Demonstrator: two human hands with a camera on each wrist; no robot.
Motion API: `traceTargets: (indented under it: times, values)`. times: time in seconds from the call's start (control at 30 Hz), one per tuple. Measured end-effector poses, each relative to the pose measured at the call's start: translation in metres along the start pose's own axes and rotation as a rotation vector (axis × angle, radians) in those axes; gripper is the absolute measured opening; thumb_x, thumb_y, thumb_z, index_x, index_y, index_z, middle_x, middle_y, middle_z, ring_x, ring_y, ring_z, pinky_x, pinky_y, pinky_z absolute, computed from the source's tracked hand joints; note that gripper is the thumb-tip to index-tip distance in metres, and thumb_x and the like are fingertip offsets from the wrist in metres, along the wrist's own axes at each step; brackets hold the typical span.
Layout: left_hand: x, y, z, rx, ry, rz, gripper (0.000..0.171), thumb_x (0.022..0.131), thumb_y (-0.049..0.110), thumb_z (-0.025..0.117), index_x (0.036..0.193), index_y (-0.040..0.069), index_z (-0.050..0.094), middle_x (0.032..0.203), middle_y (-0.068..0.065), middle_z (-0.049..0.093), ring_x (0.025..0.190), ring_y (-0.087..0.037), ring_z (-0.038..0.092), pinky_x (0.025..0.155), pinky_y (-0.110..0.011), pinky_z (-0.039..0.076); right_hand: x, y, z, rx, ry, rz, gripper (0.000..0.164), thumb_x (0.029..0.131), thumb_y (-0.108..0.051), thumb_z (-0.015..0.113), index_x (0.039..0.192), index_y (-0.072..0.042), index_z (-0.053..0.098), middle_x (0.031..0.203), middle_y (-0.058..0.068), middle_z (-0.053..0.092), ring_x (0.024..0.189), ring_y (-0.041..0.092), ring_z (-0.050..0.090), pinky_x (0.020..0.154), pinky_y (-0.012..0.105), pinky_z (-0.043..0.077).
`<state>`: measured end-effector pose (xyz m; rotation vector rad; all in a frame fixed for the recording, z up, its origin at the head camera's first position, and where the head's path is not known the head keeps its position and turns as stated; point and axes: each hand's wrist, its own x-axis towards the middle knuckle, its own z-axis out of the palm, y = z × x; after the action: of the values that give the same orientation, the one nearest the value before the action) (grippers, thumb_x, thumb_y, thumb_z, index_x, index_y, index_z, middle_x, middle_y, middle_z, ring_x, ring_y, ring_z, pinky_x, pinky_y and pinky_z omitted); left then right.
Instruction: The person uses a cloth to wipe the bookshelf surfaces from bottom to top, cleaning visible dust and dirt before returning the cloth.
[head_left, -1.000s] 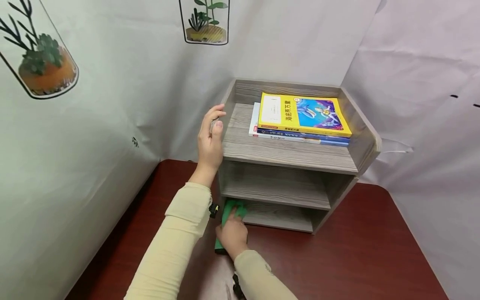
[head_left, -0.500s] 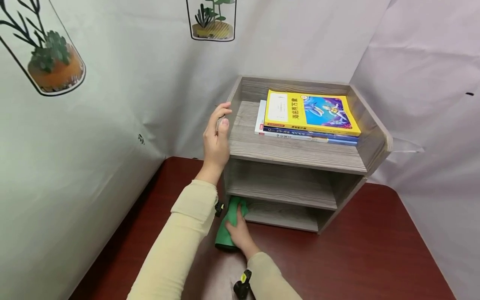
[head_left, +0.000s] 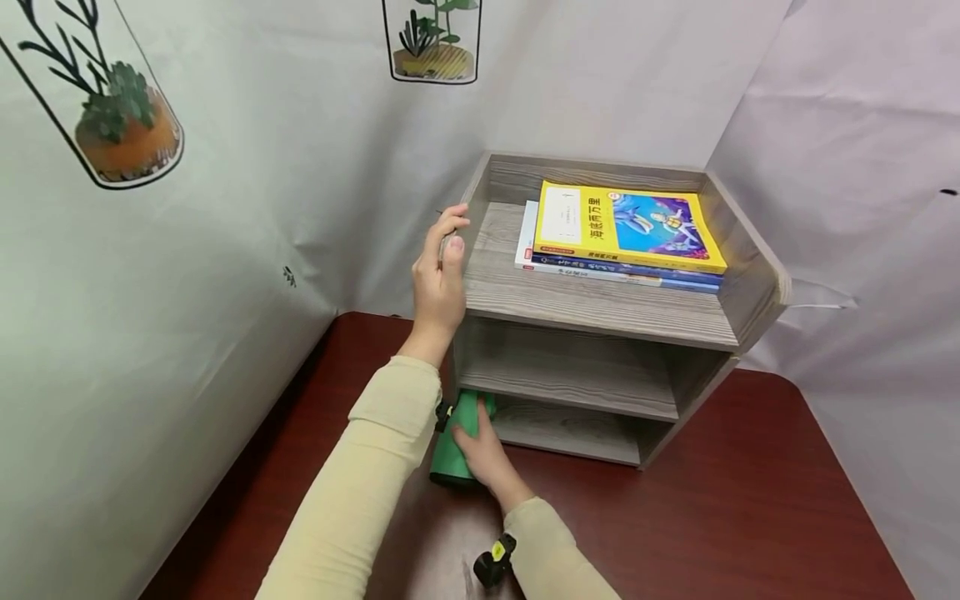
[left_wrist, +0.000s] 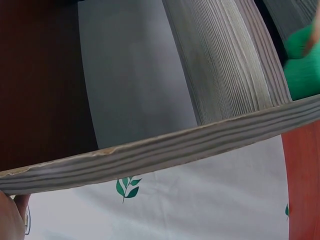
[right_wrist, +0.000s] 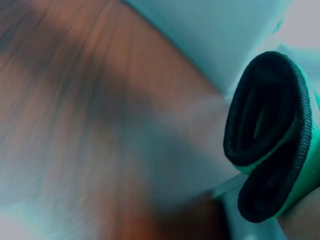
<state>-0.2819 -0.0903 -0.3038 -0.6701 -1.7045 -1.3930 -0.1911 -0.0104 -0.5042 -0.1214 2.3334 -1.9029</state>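
Grips folded green cloth (head_left: 452, 457) in right hand (head_left: 487, 456) at bottom compartment (head_left: 573, 430), rests loose-fingered left hand (head_left: 438, 285) against shelf unit (head_left: 498, 285) holding books (head_left: 630, 227).

The shelf (head_left: 570, 358) stands on the table (head_left: 750, 492), books (head_left: 630, 225) on its top (toward the right), cloth (head_left: 450, 461) at its lower left.

Head view bright; right-wrist tabletop (right_wrist: 85, 115) blurred; corner glare
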Motion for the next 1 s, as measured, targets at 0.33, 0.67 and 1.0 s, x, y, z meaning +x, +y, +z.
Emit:
traceTargets:
  times: [0.33,0.67,1.0]
  values:
    - [0.001,-0.001,-0.001,0.021,0.009,0.028,0.035,0.096,0.023,0.032,0.113,0.002,0.054,0.130,-0.005,0.052,0.124,-0.010,0.043,0.078,-0.034,0.041,-0.003,-0.026,0.004,-0.224,0.080,-0.045,0.062,0.091,-0.024,0.048,0.143,0.002,0.025,0.118,0.023,0.048,0.081,0.023,0.056,0.068,0.038,0.047]
    - [-0.001,0.000,-0.002,0.020,0.018,-0.003,0.035,0.096,0.025,0.033,0.113,0.003,0.054,0.130,-0.003,0.053,0.125,-0.009,0.042,0.079,-0.033,0.041,-0.001,0.000,0.015,-0.652,0.155,-0.031,0.076,0.081,-0.027,0.062,0.141,0.005,0.029,0.117,0.030,0.052,0.083,0.034,0.060,0.064,0.044,0.047]
    - [-0.001,0.000,-0.001,0.012,-0.001,-0.003,0.032,0.096,0.019,0.034,0.115,0.004,0.054,0.131,-0.005,0.052,0.125,-0.011,0.042,0.069,-0.034,0.038,0.002,0.020,0.014,-0.906,0.108,0.050,0.081,0.077,-0.034,0.065,0.142,0.000,0.031,0.113,0.025,0.057,0.064,0.024,0.057,0.048,0.037,0.043]
